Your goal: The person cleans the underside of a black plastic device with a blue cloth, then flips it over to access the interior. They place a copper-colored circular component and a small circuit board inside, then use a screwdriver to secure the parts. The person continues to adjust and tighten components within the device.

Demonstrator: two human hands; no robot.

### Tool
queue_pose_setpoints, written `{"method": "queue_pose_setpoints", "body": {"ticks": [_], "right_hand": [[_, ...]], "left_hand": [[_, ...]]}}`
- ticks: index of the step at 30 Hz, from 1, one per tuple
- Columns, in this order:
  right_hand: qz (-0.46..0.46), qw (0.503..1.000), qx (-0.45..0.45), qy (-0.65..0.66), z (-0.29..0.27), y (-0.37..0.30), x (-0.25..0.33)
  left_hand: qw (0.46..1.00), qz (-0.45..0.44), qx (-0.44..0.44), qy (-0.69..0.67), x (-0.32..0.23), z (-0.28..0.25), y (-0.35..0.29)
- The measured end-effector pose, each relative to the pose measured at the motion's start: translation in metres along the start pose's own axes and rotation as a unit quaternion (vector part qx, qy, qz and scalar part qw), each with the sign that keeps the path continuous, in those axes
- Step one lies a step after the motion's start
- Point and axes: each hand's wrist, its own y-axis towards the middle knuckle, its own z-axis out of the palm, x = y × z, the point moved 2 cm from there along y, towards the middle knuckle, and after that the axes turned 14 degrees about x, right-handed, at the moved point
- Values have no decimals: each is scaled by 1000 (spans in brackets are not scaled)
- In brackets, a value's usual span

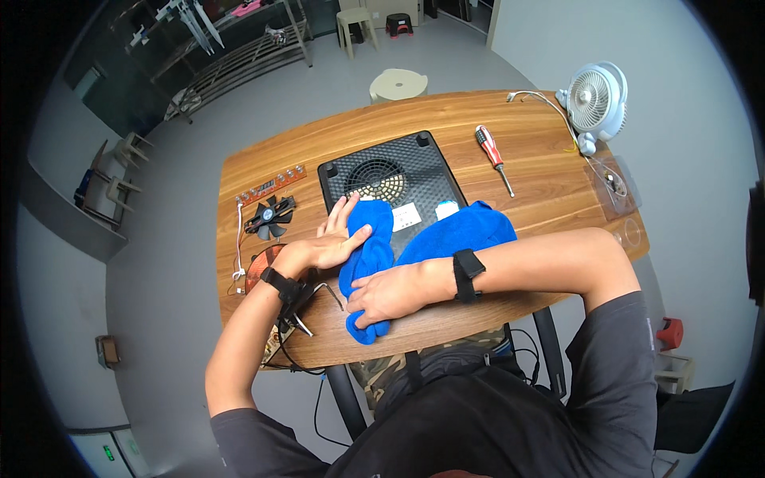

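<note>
A wooden table (550, 191) with rounded corners fills the middle of the room, and the person sits at its near edge. Past its far edge stands a pale stool (398, 83). The black case (418, 171) lies flat on the table, roughly midway between the left and right edges, its round vent (377, 181) toward the far edge. The blue cloth (458, 239) lies bunched over the case's near end, and one rumpled arm of it runs down toward the table's near edge. A pale desk fan (591, 99) stands at the far right corner (its white cable lies along the far edge).

The two hands are near each other but apart. The right hand (390, 295) is clamped on the bunched cloth, fingers curled over it. The left hand (335, 239) is spread, thumb on the cloth and fingertips by the case's left edge.

Near the table's left edge, partly behind the left forearm, is an orange coil (261, 264); beyond it lies a black fan wheel (271, 215), then a narrow board (271, 184). A red-handled screwdriver (492, 155) lies to the right of the case. The smallest thing is a white label (405, 216), on the case just beside the cloth.
</note>
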Motion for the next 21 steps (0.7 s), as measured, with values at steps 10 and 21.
{"method": "queue_pose_setpoints", "body": {"ticks": [10,21], "right_hand": [[40,994,-97,23,-13,-80,3],[302,948,-76,63,-22,-191,-35]], "left_hand": [[998,-17,29,57,9,5,5],[995,1,22,101,1,3,7]]}}
